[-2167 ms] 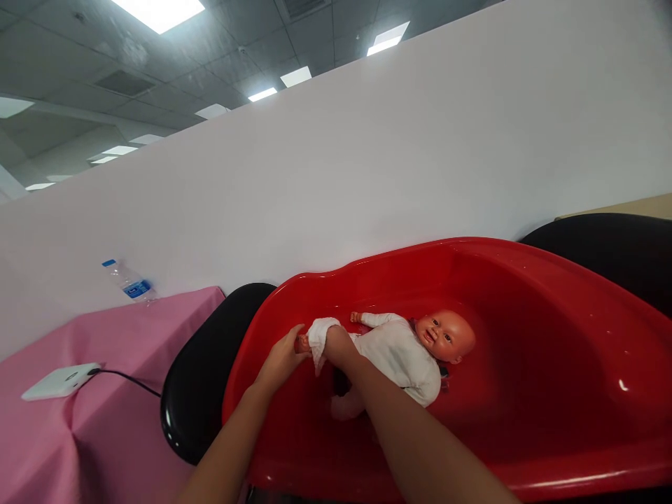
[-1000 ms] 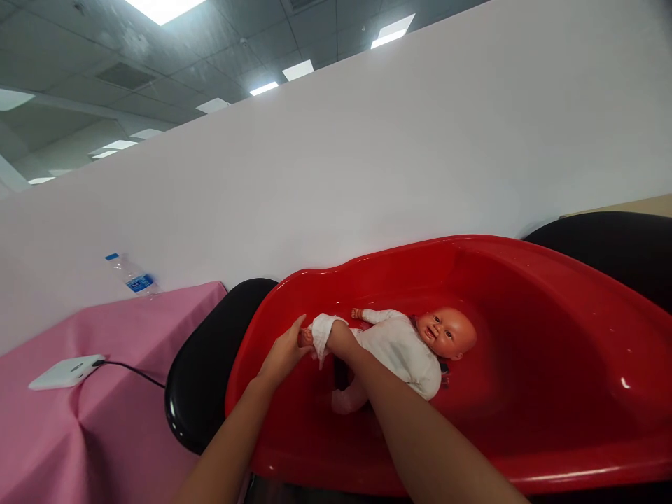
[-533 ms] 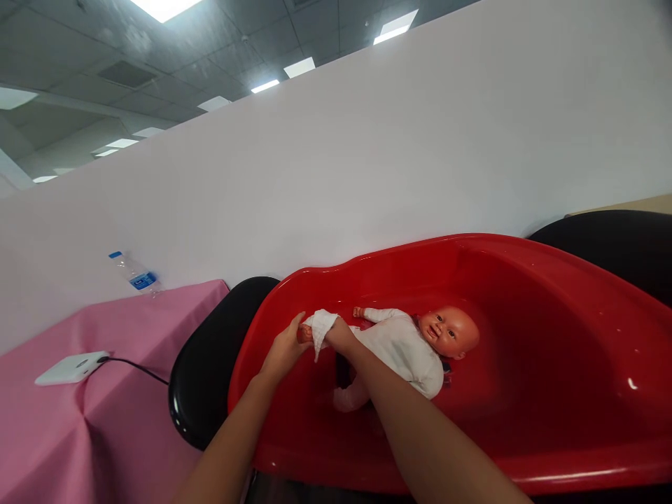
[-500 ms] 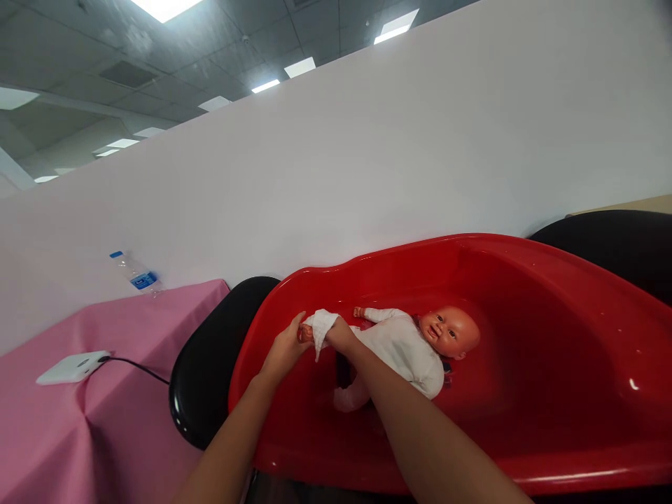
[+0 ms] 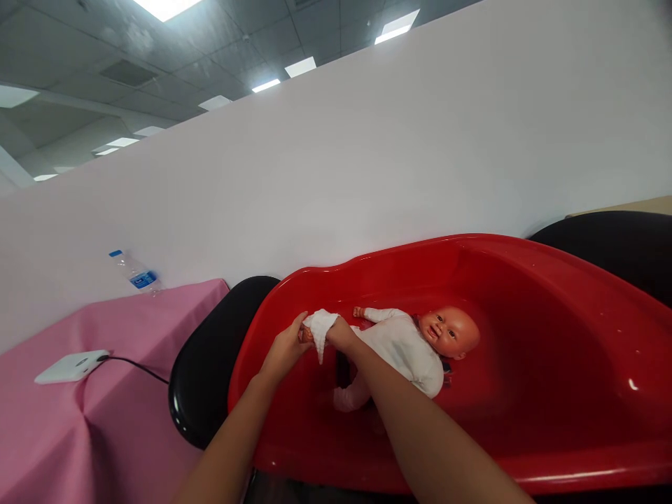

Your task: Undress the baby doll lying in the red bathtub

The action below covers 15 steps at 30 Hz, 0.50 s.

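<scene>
A baby doll (image 5: 404, 346) in white clothes lies on its back in a red baby bathtub (image 5: 567, 350), head to the right. My left hand (image 5: 284, 348) is closed on the doll's raised foot, near the tub's left end. Beside it my right hand (image 5: 341, 334) holds a white cloth (image 5: 320, 323) against that foot and lower leg. A corner of the cloth hangs down below the fingers. The doll's other leg rests low in the tub. My right forearm hides part of the doll's body.
Black chairs (image 5: 210, 364) stand at both ends of the tub. On the left, a pink cloth (image 5: 141, 329) covers a surface with a white device (image 5: 72, 367) and its black cable. A plastic bottle (image 5: 137, 274) leans at the white wall (image 5: 367, 168) behind.
The cloth's hanging corner has shifted slightly right and lower at the doll's foot. Both hands keep nearly the same place, and the doll lies as before.
</scene>
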Each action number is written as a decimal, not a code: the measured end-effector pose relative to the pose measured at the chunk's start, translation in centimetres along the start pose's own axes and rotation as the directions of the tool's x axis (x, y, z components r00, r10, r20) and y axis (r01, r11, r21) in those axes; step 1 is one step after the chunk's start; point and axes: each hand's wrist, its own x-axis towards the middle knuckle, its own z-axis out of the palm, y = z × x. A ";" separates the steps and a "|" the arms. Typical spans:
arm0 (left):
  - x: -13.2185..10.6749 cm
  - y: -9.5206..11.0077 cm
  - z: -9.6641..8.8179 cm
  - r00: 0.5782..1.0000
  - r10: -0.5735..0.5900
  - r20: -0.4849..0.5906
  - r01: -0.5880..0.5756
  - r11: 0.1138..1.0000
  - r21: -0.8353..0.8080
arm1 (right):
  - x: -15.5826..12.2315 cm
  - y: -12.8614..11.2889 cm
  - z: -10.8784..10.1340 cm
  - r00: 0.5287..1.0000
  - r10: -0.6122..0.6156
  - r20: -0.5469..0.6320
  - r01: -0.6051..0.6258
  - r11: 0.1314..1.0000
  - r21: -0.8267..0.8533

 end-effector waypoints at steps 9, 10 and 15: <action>-0.4 0.8 -0.4 1.000 -0.012 0.027 0.012 1.000 0.025 | 0.3 0.9 0.0 0.998 -0.025 0.060 0.017 0.990 0.142; -0.4 0.8 -0.4 1.000 -0.010 0.025 0.010 1.000 0.028 | 0.2 0.8 0.0 0.998 -0.025 0.063 0.016 0.991 0.137; -0.4 0.8 -0.4 1.000 -0.005 0.029 0.004 0.999 0.037 | -0.2 0.0 0.2 0.997 0.008 0.072 -0.015 0.996 0.085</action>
